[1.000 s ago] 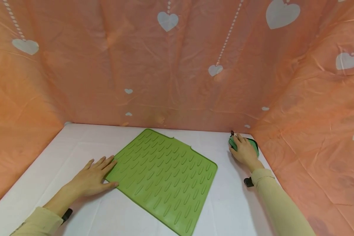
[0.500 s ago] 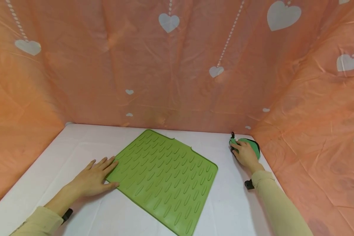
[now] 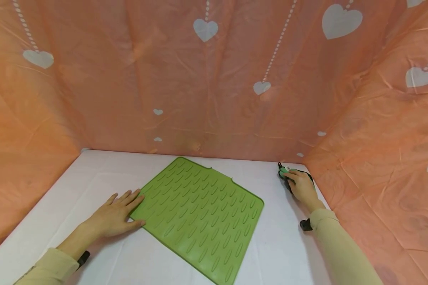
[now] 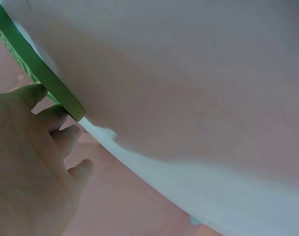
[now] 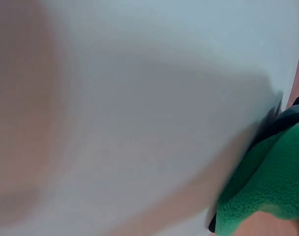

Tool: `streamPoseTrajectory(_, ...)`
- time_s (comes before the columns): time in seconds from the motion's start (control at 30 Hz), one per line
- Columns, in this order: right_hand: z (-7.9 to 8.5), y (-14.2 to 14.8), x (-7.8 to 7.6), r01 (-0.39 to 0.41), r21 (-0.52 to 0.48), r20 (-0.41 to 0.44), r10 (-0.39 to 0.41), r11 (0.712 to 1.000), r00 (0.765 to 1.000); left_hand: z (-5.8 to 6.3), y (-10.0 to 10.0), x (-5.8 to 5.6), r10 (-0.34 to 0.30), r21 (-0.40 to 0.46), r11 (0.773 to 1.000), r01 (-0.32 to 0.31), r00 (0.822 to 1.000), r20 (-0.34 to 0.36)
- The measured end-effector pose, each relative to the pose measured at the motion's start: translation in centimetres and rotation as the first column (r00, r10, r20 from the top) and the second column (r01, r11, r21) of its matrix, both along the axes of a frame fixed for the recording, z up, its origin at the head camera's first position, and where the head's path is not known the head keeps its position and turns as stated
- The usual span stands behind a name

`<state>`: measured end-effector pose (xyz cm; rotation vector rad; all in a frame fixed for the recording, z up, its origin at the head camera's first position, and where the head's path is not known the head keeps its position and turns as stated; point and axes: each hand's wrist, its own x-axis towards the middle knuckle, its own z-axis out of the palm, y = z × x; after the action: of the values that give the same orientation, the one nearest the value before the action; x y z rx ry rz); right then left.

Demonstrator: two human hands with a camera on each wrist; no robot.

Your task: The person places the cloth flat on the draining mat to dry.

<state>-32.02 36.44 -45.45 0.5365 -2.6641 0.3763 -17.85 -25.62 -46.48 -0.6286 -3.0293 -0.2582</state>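
Note:
A green rubbery mat [image 3: 199, 213] with rows of raised oval ridges lies slanted on the white tabletop. My left hand [image 3: 112, 217] rests at its left corner, fingers straight and spread with the fingertips over the edge. In the left wrist view the fingertips touch the mat's rim [image 4: 41, 71]. At the far right corner of the table my right hand [image 3: 301, 190] grips a green fleecy cloth [image 3: 283, 172] with black edging, a small black loop and a white tag. The right wrist view shows the cloth [image 5: 272, 177] bunched; the fingers are mostly hidden there.
An orange curtain [image 3: 178, 91] with white hearts stands behind the white table [image 3: 103, 170] and along both sides. The cloth lies close to the right-hand curtain. White tabletop shows between the mat and the cloth.
My right hand has gone from lying spread over the cloth to gripping it, and has drawn slightly nearer. The cloth is now more bunched. The left hand and mat have stayed put.

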Motion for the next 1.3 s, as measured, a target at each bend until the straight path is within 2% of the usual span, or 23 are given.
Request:
streamPoseTrajectory(0.2, 0.2, 0.1, 0.3, 0.010, -0.059, -0.041, -0.012, 0.998, 0.999, -0.2, -0.1, -0.1, 0.001, -0.014, 1.000, -0.001, 1.000, -0.001)
streamPoseTrajectory(0.37, 0.6, -0.3, 0.4, -0.038, -0.112, -0.127, 0.024, 0.993, 0.992, -0.1, -0.2, 0.0, 0.005, -0.013, 1.000, -0.005, 1.000, -0.003)
streamPoseTrajectory(0.53, 1.4, -1.4, 0.7, -0.116, -0.123, -0.265, 0.080, 0.986, 0.961, -0.1, -0.3, 0.0, 0.003, -0.017, 1.000, -0.003, 1.000, -0.007)
streamPoseTrajectory(0.7, 2.5, -3.1, 1.2, -0.164, -0.108, -0.330, 0.120, 0.981, 0.936, -0.2, -0.4, 0.0, 0.002, -0.010, 1.000, -0.002, 1.000, 0.001)
streamPoseTrajectory(0.87, 3.4, -4.8, 1.4, -0.227, -0.075, -0.403, 0.178, 0.971, 0.898, 0.0, -0.3, 0.1, 0.000, -0.004, 1.000, 0.000, 1.000, 0.003)
streamPoseTrajectory(1.13, 4.8, -8.0, 2.4, -0.298, -0.046, -0.397, 0.256, 0.953, 0.881, 0.0, -0.1, 0.0, -0.011, -0.007, 1.000, 0.011, 1.000, -0.005)
streamPoseTrajectory(1.3, 5.6, -10.2, 3.2, -0.362, -0.001, -0.403, 0.331, 0.932, 0.853, -0.1, 0.0, -0.1, -0.011, -0.007, 1.000, 0.011, 1.000, -0.006)
